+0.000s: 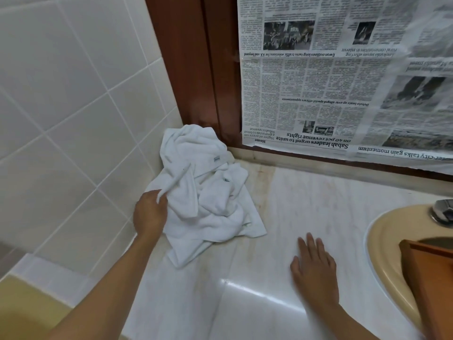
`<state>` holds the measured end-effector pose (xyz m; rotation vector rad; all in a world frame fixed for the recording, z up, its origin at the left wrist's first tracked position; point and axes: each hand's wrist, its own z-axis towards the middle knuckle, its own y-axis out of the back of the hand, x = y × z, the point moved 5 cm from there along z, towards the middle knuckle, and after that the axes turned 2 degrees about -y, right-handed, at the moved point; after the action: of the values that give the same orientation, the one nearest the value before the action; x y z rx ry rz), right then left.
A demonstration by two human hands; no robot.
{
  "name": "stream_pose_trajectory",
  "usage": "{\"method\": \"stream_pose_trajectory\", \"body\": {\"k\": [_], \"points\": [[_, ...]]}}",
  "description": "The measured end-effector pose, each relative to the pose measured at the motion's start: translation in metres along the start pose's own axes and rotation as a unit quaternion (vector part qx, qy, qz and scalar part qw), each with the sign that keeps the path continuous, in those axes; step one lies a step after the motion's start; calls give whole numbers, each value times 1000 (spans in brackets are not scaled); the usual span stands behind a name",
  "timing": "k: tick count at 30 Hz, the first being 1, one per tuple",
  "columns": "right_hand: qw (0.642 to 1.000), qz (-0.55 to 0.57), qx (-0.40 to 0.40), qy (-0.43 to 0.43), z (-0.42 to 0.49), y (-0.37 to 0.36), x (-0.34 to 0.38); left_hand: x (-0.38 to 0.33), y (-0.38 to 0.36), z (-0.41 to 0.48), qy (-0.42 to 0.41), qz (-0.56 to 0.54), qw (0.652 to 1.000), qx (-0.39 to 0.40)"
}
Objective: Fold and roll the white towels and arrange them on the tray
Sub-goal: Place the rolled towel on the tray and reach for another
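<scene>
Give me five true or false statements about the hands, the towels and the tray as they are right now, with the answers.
1. The left hand grips an edge of the white towels. True.
2. The towels are rolled neatly. False: they lie in a crumpled pile in the corner of the marble counter.
3. The right hand lies flat on the counter, holding nothing. True.
4. The wooden tray sits next to the towels. False: it is at the far right, over the sink.
5. The newspaper on the wall hangs upside down. True.
</scene>
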<state>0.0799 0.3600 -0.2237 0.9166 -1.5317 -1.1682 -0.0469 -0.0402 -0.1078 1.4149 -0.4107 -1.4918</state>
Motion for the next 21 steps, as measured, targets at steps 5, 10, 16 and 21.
{"method": "stream_pose_trajectory", "body": {"k": [5, 10, 16, 21], "points": [[1000, -7, 5, 0, 6, 3, 3, -19, 33, -18, 16, -103, 993, -55], [991, 91, 58, -77, 24, 32, 22, -63, 59, -60, -41, -226, 973, -28], [886, 425, 171, 63, 21, 92, 103, -133, 79, -101, -80, -303, 937, 157], [853, 427, 213, 212, -5, 122, 149, -183, 97, -114, -151, -346, 902, 211]]}}
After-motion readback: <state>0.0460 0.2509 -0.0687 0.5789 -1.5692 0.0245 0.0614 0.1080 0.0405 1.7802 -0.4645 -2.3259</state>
